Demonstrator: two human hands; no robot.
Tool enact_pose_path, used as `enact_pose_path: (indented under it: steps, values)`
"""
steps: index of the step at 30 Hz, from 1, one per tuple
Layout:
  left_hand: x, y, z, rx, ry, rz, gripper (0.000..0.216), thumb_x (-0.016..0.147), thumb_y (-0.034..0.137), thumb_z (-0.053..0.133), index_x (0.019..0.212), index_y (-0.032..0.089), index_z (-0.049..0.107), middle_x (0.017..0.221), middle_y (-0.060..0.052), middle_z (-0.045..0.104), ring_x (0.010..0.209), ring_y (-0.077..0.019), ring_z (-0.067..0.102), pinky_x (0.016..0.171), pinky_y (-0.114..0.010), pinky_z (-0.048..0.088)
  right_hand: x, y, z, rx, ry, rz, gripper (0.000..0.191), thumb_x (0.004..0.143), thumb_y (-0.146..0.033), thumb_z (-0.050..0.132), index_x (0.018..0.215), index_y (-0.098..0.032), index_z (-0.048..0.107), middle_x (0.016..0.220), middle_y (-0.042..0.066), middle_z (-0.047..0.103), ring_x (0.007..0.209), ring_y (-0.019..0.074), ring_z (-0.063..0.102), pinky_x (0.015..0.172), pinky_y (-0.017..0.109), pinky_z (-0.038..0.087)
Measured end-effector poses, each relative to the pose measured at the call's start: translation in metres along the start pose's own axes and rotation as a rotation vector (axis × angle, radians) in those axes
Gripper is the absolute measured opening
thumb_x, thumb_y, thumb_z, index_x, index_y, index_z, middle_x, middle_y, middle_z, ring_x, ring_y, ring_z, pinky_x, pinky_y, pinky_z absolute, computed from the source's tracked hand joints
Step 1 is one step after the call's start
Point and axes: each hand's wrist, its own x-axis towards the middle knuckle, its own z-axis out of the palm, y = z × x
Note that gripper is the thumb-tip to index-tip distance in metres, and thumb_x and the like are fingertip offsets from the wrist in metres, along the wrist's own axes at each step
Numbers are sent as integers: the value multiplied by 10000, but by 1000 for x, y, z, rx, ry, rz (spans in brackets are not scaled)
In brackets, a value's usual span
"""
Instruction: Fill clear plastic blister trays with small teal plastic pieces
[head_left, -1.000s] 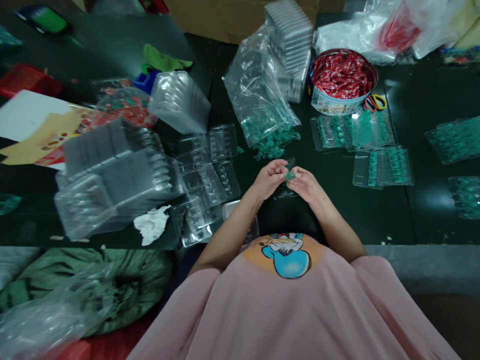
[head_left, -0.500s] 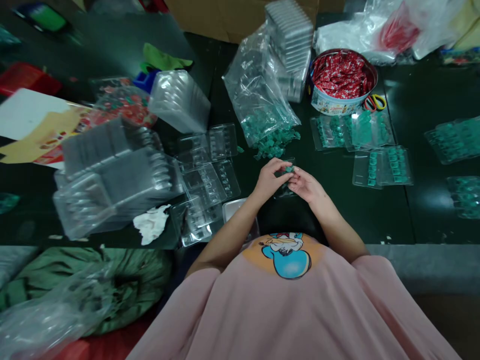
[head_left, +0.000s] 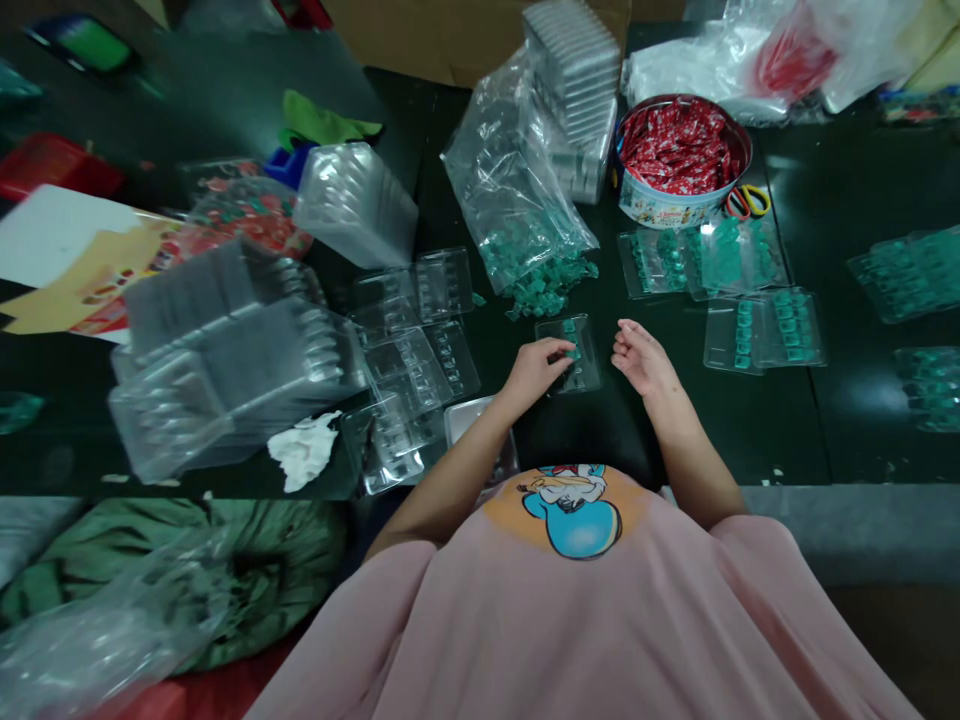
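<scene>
In front of me lies a small clear blister tray (head_left: 589, 372) with a column of pockets, a few of them showing green. My left hand (head_left: 538, 366) reaches over its left side, fingers closed at a small green plastic piece (head_left: 571, 335) in the upper pockets. To the right of the tray, my right hand (head_left: 642, 360) hovers apart from it with curled fingers; whatever is in them, if anything, is hidden. Beyond the hands, a heap of loose green pieces (head_left: 547, 285) spills from the mouth of a clear plastic bag (head_left: 502, 150).
Filled trays of green pieces (head_left: 765, 330) lie to the right. At left are overlapping clear trays (head_left: 412, 365) and tall tray stacks (head_left: 225, 350). A round tin (head_left: 667, 210) of red packets stands behind, with scissors (head_left: 748, 202) beside it. White crumpled tissue (head_left: 304, 450) is near the front edge.
My hands were together over the tray with a small green piece between them. The right hand has moved away to the right; the left has dropped onto the tray, which shows more now.
</scene>
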Motion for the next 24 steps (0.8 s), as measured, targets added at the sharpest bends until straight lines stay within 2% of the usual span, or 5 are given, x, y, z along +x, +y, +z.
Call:
enact_pose_path:
  steps: [8,14,19,24]
  values:
    - [-6,-13,20,84,-108,87,177,770,126,694,915,211,750,952,-73,703,896,-190,654,877,-338,501,-2,11,1,27,-3,32,379,603,-381,815,881,-245,596,682,-57,469,562,74,383,472,208,265]
    - [-10,-23,23,201,-84,109,172,808,180,670,954,214,753,956,-73,663,899,-184,624,845,-319,497,0,10,-3,-10,2,12,367,623,-397,796,889,-250,591,679,-60,467,559,73,389,467,209,264]
    - [-11,-27,24,116,-89,62,142,805,228,683,929,226,751,896,-60,641,843,-194,612,838,-339,492,5,14,-3,-44,-7,-7,358,642,-409,793,887,-253,583,668,-62,467,551,70,400,464,202,268]
    - [-10,-25,25,185,-100,114,206,822,211,660,1015,219,731,982,-81,650,914,-199,612,873,-326,479,5,16,1,-72,9,-18,355,622,-406,798,867,-243,599,664,-63,473,553,65,395,461,194,255]
